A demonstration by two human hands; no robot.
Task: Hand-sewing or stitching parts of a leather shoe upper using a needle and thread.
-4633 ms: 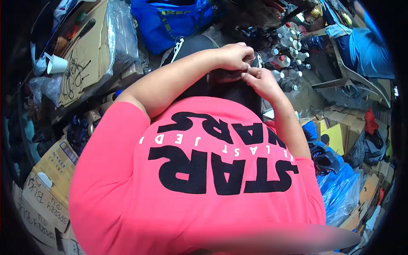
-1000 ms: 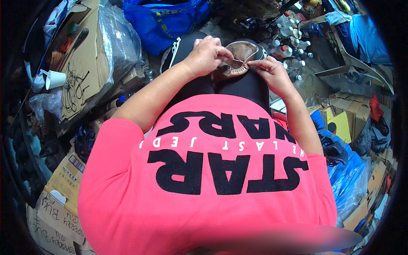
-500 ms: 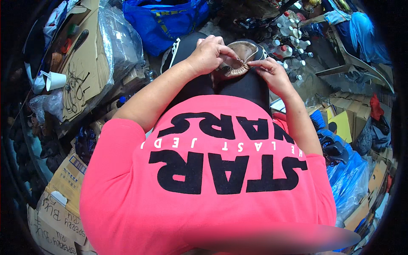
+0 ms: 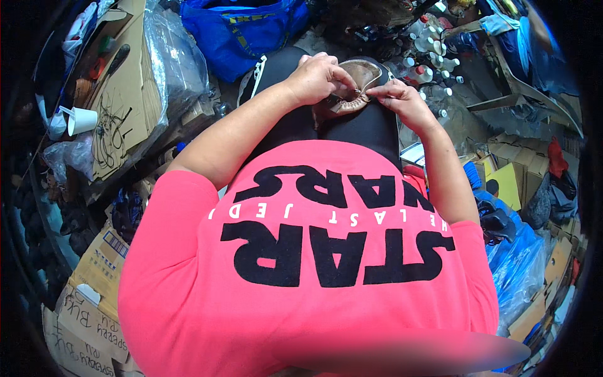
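A brown leather shoe (image 4: 341,109) with a puckered, stitched seam rests between my thighs, its pale-edged opening facing up. Over its left side, my left hand (image 4: 321,79) is closed in a pinch, the fingertips just inside the opening. What they hold is too small to make out. On the other side, my right hand (image 4: 405,105) pinches at the seam's right end with thumb and forefinger, touching the shoe's edge. My fingers hide part of the opening.
A large blue bag (image 4: 242,38) stands ahead on the left. Plastic-wrapped cardboard (image 4: 179,60) and a white cup (image 4: 81,120) are at the left. Several bottles (image 4: 433,47) stand to the right of my knees, near a wooden frame (image 4: 502,100). Blue plastic (image 4: 512,270) lies by my right side.
My left fingers have lifted slightly and shifted right over the shoe's opening. My right hand stays at the shoe's edge, its fingers bent a little more.
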